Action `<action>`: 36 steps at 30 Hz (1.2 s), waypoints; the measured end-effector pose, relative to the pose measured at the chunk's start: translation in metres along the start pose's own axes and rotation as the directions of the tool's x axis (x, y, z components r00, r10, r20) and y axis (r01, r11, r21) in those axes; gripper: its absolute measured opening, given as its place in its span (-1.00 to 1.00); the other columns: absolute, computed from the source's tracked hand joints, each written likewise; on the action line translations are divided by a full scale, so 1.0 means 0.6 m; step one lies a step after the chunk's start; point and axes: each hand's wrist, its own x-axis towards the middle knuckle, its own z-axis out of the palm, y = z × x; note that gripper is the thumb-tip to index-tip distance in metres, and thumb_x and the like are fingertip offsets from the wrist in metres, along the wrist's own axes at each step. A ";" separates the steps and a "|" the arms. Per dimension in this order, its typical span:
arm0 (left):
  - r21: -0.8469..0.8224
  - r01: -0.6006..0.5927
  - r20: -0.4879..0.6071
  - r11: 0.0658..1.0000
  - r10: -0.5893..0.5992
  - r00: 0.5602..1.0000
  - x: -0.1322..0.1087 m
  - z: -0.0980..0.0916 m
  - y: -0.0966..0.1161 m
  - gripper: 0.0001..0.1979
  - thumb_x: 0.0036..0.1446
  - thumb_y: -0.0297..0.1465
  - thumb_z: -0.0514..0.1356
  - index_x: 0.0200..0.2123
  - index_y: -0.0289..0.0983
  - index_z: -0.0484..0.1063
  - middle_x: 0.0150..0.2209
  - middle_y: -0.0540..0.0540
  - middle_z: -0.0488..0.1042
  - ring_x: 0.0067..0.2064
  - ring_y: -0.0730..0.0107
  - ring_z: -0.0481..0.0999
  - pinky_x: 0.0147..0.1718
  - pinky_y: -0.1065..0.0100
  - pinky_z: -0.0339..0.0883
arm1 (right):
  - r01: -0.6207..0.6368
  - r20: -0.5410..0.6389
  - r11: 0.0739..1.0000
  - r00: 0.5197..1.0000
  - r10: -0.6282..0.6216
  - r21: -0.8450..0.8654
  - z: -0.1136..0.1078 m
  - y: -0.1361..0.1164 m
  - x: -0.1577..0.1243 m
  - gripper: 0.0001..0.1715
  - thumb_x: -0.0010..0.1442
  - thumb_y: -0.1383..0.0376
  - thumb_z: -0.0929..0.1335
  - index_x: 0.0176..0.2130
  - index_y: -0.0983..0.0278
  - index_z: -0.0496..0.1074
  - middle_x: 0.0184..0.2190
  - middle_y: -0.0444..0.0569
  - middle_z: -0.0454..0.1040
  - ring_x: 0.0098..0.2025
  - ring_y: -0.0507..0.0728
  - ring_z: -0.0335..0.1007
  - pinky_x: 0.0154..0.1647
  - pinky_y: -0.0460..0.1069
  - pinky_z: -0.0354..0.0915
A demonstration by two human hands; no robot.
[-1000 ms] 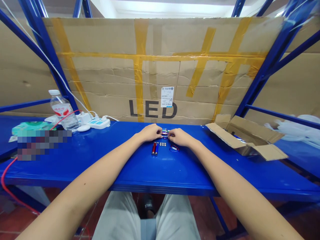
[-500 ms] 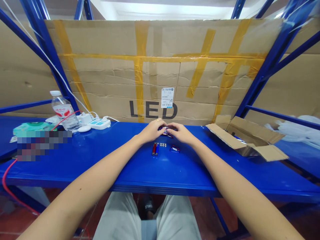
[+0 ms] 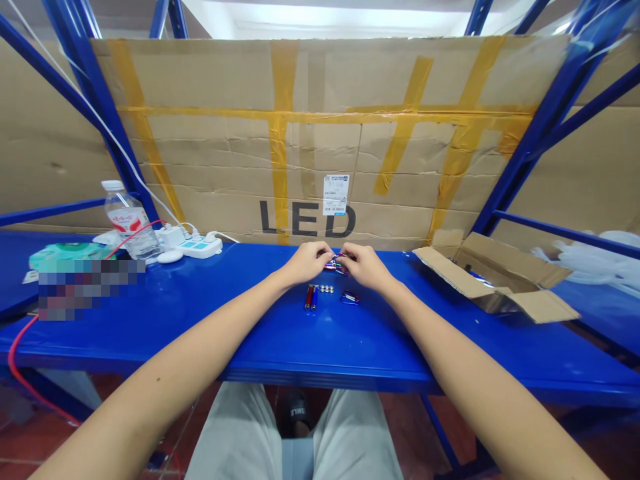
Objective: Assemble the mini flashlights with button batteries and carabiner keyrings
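My left hand [image 3: 309,263] and my right hand [image 3: 364,264] meet at the far middle of the blue table, fingers curled and thumbs nearly touching. What their fingertips pinch is too small and hidden to tell. Just below and between them lies a pile of shiny coloured metal pieces [image 3: 335,265], partly covered by the fingers. Nearer to me, a red tube [image 3: 309,298] and a blue tube [image 3: 315,298] lie side by side. Right of these sit several small silver button cells [image 3: 327,289] in rows. Blue and red carabiners [image 3: 350,298] rest below my right hand.
An open cardboard box [image 3: 450,273] stands at the right with metal pieces inside. At the left are a water bottle [image 3: 131,223], a white power strip [image 3: 200,246] with cables and a green packet [image 3: 70,257]. A large taped carton [image 3: 225,167] walls off the back.
Both hands have curled in more, fingertips lower and drawn together at the pile. More of the coloured pieces shows between them. Other things on the table stay where they were.
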 end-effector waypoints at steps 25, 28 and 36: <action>0.460 -0.102 0.384 0.882 -0.094 0.918 0.009 -0.029 -0.073 -0.84 0.07 -0.44 0.22 -0.26 -0.23 0.58 -0.23 -0.13 0.58 -0.20 0.23 0.51 -0.21 0.36 0.24 | -0.122 0.229 0.990 0.964 0.137 -0.077 0.011 0.031 0.002 -0.78 0.26 0.32 0.29 -0.45 0.26 0.31 -0.51 -0.09 0.50 -0.46 0.05 0.38 -0.41 -0.08 0.18; 0.455 -0.013 0.347 0.890 -0.164 0.923 0.001 -0.039 -0.082 -0.84 0.06 -0.47 0.19 -0.28 -0.24 0.55 -0.26 -0.12 0.57 -0.23 0.25 0.51 -0.25 0.36 0.24 | -0.091 0.198 0.996 0.976 0.093 -0.020 0.010 0.028 0.002 -0.81 0.27 0.37 0.25 -0.40 0.25 0.33 -0.44 -0.08 0.55 -0.35 0.07 0.43 -0.28 -0.07 0.22; 0.298 0.150 0.197 0.943 -0.215 0.957 0.007 -0.020 -0.089 -0.83 0.05 -0.30 0.21 -0.39 -0.28 0.52 -0.39 -0.08 0.54 -0.33 0.30 0.46 -0.35 0.36 0.21 | -0.026 0.203 0.992 0.979 0.000 0.123 0.026 0.019 0.002 -0.85 0.32 0.34 0.22 -0.28 0.22 0.35 -0.17 -0.05 0.60 -0.07 0.13 0.47 -0.07 0.01 0.28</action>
